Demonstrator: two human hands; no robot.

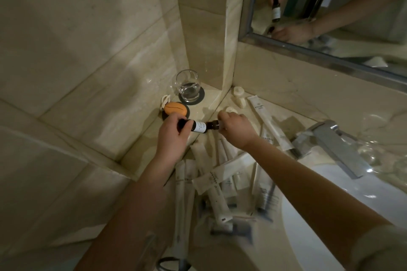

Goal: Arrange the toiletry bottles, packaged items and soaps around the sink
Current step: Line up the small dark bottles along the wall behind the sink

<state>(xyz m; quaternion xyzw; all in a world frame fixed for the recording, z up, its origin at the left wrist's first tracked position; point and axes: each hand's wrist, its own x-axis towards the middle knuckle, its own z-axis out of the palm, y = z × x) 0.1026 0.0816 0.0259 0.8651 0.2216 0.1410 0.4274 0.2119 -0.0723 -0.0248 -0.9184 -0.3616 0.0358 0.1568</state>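
A dark brown toiletry bottle (199, 126) with a white label lies sideways in the air above the marble ledge. My left hand (174, 133) grips its base end and my right hand (236, 128) grips its cap end. Just behind my left hand, an orange soap (175, 108) rests on a dark round dish. Several white packaged items (217, 179) lie in a loose pile on the counter below my arms. Another long white packet (267, 121) lies by the back wall. Small cream-coloured soaps (239, 97) sit in the corner.
A glass (187, 84) with some water stands on a dark coaster on the raised ledge. A chrome tap (330, 145) juts over the white sink (312, 222) at right. A mirror (343, 6) on the back wall reflects my hands and the bottle.
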